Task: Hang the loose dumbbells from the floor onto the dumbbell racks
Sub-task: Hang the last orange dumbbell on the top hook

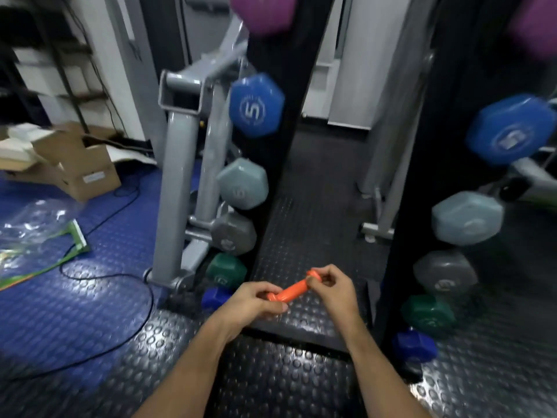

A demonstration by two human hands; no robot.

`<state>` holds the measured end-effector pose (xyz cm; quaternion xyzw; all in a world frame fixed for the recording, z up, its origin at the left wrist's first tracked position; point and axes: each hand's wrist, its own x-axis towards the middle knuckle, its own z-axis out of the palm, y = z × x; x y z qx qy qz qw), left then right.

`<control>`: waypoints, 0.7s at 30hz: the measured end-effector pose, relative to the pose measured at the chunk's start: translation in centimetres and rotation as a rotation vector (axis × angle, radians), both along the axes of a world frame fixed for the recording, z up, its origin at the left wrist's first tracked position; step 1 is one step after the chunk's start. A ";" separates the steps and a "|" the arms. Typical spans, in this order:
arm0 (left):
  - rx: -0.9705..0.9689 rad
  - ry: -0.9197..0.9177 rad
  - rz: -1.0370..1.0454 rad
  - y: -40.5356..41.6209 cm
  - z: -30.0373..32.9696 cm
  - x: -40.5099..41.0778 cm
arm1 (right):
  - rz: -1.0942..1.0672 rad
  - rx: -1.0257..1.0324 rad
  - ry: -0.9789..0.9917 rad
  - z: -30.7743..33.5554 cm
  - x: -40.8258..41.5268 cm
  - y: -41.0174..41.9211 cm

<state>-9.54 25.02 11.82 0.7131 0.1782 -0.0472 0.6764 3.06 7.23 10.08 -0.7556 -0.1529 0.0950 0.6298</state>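
A small orange dumbbell (294,290) is held low between two black upright racks, tilted up to the right. My left hand (253,300) grips its near left end and my right hand (333,286) pinches its far right end. The left rack (283,116) carries dumbbells down its side: purple (265,13), blue marked 5 (256,105), pale teal (242,184), grey (233,233), green (226,270) and dark blue (215,298). The right rack (422,176) holds a matching column, from blue (509,129) down to dark blue (414,345).
A grey metal machine frame (177,164) stands left of the left rack. Cardboard boxes (75,164) and a clear plastic bag (33,227) lie on the blue studded floor. A black cable (132,285) loops across it. Black studded matting (301,230) runs between the racks.
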 end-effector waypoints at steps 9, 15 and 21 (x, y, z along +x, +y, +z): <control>0.306 -0.375 -0.009 -1.3 18.9 -0.4 | 0.015 0.184 -0.258 18.5 0.4 -1.7; 0.345 -0.685 0.050 -2.5 32.0 -2.7 | 0.049 0.417 -0.392 31.4 -1.3 -0.9; 0.357 -0.967 0.171 -2.7 44.3 -4.9 | 0.106 0.535 -0.365 42.7 -2.6 1.7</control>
